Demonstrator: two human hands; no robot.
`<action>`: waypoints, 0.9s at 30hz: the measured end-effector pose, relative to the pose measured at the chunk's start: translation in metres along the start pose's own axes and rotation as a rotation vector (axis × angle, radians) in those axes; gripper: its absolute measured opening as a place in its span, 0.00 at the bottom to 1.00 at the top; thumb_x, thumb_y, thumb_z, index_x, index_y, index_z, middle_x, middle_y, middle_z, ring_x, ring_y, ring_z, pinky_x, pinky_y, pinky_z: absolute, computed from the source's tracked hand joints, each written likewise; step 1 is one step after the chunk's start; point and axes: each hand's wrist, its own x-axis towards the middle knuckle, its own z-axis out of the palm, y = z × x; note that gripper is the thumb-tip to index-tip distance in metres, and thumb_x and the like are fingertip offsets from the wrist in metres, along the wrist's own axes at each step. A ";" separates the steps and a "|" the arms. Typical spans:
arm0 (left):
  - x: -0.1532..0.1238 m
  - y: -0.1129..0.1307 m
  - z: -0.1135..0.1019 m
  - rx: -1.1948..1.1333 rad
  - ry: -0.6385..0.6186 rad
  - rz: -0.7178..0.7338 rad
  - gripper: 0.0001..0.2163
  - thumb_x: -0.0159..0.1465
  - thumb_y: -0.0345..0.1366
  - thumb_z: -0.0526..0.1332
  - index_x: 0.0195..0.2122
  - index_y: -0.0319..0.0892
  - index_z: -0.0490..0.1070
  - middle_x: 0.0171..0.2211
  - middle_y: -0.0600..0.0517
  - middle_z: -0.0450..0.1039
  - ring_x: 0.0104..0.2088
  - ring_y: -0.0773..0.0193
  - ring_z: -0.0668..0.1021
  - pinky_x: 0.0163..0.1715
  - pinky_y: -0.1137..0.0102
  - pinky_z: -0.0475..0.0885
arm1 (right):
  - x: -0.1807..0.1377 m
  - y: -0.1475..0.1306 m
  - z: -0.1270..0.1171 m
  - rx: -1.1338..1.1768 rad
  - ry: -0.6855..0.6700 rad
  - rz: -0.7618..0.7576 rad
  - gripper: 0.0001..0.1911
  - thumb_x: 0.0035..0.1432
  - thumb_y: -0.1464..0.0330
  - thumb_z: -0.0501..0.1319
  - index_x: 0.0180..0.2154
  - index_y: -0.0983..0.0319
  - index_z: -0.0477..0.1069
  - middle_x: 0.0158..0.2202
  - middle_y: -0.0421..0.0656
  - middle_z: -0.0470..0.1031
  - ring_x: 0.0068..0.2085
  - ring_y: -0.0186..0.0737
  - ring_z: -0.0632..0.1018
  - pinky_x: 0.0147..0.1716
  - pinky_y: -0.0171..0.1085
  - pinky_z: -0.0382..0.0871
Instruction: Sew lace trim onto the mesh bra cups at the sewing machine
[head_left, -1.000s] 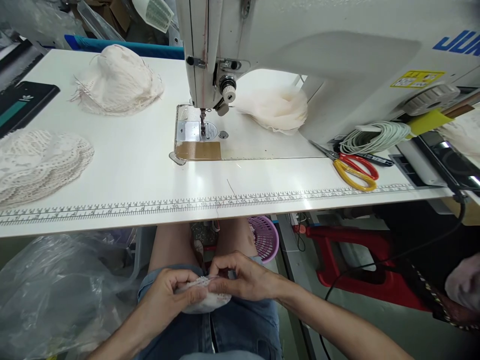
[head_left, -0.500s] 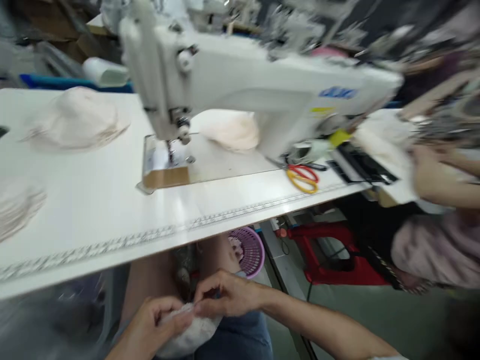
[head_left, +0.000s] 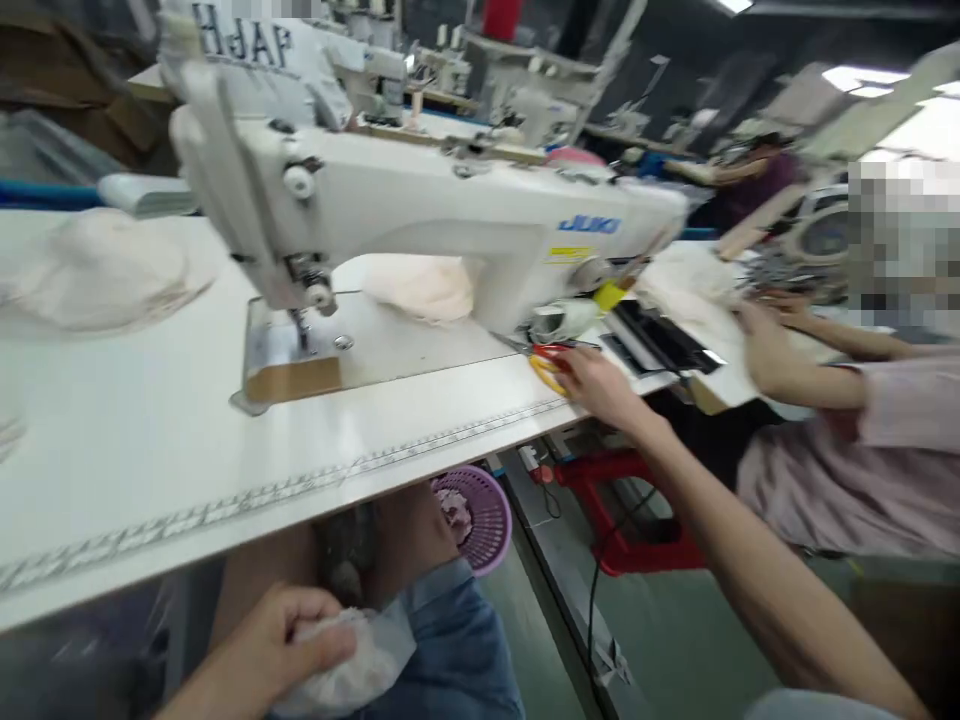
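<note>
While the left hand (head_left: 289, 640) pinches white fabric (head_left: 364, 668) near left, the right hand (head_left: 600, 385), forearm outstretched, meets scissors (head_left: 540, 364) on the desk (head_left: 150, 420); grip unclear.

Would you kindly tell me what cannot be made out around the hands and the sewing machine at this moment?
All in the head view:
Scissors: the right hand covers part of the handles, so whether its fingers pass through the loops is unclear.
White fabric: the left hand hides part of it.
Sewing machine: its needle tip is too small and blurred.
Fabric pile: cut off by the left edge.
</note>
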 end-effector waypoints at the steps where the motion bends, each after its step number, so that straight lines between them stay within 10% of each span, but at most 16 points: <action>1: -0.005 0.006 -0.001 -0.006 0.008 -0.015 0.18 0.52 0.51 0.62 0.22 0.37 0.74 0.16 0.55 0.63 0.20 0.69 0.60 0.20 0.75 0.53 | 0.003 0.005 0.006 -0.019 -0.006 -0.017 0.09 0.61 0.65 0.56 0.39 0.64 0.68 0.38 0.43 0.70 0.37 0.37 0.72 0.39 0.41 0.67; 10: -0.025 0.004 -0.006 -0.083 0.048 -0.116 0.11 0.52 0.41 0.65 0.25 0.37 0.78 0.21 0.52 0.73 0.23 0.67 0.69 0.21 0.77 0.59 | -0.047 -0.056 0.001 0.071 -0.047 -0.206 0.14 0.56 0.62 0.58 0.45 0.57 0.65 0.34 0.47 0.65 0.31 0.43 0.68 0.30 0.42 0.63; 17: -0.031 -0.003 -0.008 -0.011 -0.013 -0.100 0.12 0.54 0.43 0.63 0.28 0.37 0.78 0.22 0.53 0.73 0.23 0.66 0.70 0.22 0.76 0.59 | -0.103 -0.144 0.034 0.555 -0.735 -0.226 0.15 0.48 0.64 0.66 0.39 0.60 0.70 0.38 0.45 0.70 0.37 0.41 0.72 0.34 0.36 0.69; 27: -0.038 -0.011 -0.007 0.071 0.011 -0.072 0.13 0.55 0.43 0.62 0.26 0.38 0.78 0.17 0.58 0.59 0.20 0.70 0.62 0.19 0.77 0.50 | -0.105 -0.165 0.068 0.562 -0.946 -0.260 0.20 0.46 0.58 0.67 0.38 0.63 0.70 0.34 0.43 0.70 0.33 0.37 0.71 0.33 0.34 0.64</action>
